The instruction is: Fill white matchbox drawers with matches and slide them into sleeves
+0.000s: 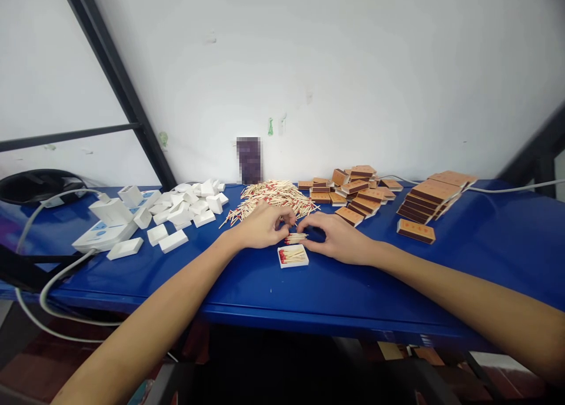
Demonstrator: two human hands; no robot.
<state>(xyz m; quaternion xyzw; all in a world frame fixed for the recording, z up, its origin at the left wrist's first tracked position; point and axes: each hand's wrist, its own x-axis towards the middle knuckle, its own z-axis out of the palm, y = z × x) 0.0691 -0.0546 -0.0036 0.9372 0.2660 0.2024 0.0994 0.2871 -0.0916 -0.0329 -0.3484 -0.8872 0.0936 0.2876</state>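
My left hand (263, 226) and my right hand (339, 238) meet over a small bundle of matches (295, 238), and both pinch it from either side. Just below the bundle lies an open white matchbox tray (293, 256) with red-tipped matches in it, on the blue table (273, 287). A loose heap of matches (271, 198) lies right behind my hands.
Several empty white trays (185, 211) are scattered at the left, beside a white power strip (103, 233) with cables. Orange-brown matchbox sleeves (353, 193) lie in piles at the right, with a stack (435, 198) and a single box (415, 231). A white wall stands behind.
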